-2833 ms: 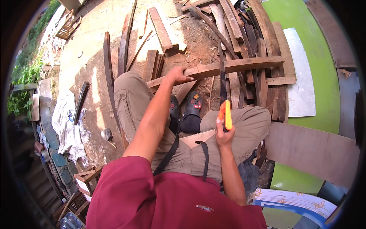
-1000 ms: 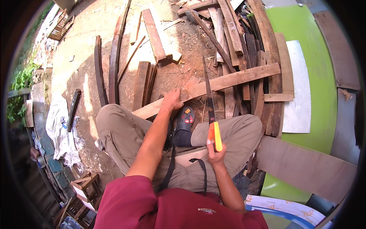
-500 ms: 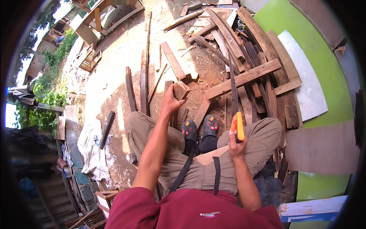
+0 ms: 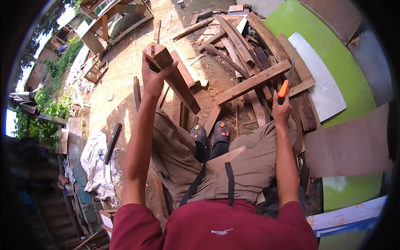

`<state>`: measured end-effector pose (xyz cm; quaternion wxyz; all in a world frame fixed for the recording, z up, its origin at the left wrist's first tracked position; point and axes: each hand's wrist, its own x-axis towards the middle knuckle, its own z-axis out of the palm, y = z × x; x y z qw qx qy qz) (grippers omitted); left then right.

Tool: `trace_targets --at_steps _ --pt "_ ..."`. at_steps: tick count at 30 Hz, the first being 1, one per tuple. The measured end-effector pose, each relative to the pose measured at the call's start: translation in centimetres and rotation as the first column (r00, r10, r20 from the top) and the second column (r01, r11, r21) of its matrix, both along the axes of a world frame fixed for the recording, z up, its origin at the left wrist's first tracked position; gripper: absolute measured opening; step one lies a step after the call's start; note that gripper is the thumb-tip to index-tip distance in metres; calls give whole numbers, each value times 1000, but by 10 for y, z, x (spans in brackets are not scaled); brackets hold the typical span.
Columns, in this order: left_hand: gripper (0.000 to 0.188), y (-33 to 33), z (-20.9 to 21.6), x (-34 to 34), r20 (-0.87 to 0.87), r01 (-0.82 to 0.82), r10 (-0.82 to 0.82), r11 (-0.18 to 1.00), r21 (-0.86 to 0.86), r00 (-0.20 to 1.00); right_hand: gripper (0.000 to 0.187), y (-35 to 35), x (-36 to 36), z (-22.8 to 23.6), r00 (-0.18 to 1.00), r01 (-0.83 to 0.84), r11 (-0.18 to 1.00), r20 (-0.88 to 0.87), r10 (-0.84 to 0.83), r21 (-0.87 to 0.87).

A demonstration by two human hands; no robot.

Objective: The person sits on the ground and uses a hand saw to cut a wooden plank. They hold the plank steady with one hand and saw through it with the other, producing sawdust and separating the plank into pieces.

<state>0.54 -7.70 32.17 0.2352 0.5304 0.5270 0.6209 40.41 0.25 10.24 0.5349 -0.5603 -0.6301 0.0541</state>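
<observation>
My left hand (image 4: 153, 81) is closed around a short, thick wooden beam (image 4: 183, 89), raised off the ground with its cut end tipped up and the other end slanting down to the right. On the right, my right hand (image 4: 282, 110) grips a handsaw (image 4: 283, 88) by its orange and black handle. The saw's blade points away from me, seen nearly edge-on over the wood pile. A pale wooden board (image 4: 227, 159) lies across my lap between my legs.
A pile of old planks (image 4: 233, 39) spreads ahead and right, with one plank (image 4: 254, 82) lying across it. Green and white sheets (image 4: 318, 71) lean along the right. White cloth (image 4: 98, 160) and a dark wood strip (image 4: 113, 143) lie left. A wooden frame (image 4: 104, 25) stands far left.
My left hand has lifted the wooden beam up and moved left and away from me. My right hand has carried the handsaw to the right, its blade turning away from the middle.
</observation>
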Motion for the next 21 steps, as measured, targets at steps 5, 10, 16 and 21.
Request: trace_targets --at_steps 5,10,16,21 --pt "72 19 13 11 -70 97 -100 994 -48 993 60 14 30 -35 968 27 999 250 -16 -42" --pt "66 41 -31 28 -40 -57 54 994 -88 998 54 16 32 -67 849 214 928 529 -22 -305" --pt "71 83 -43 24 57 -82 91 986 -146 994 45 15 35 -97 654 242 860 730 198 -450" --pt "83 101 -55 6 -96 -212 195 955 -209 976 47 20 12 -99 686 255 835 700 199 -488"
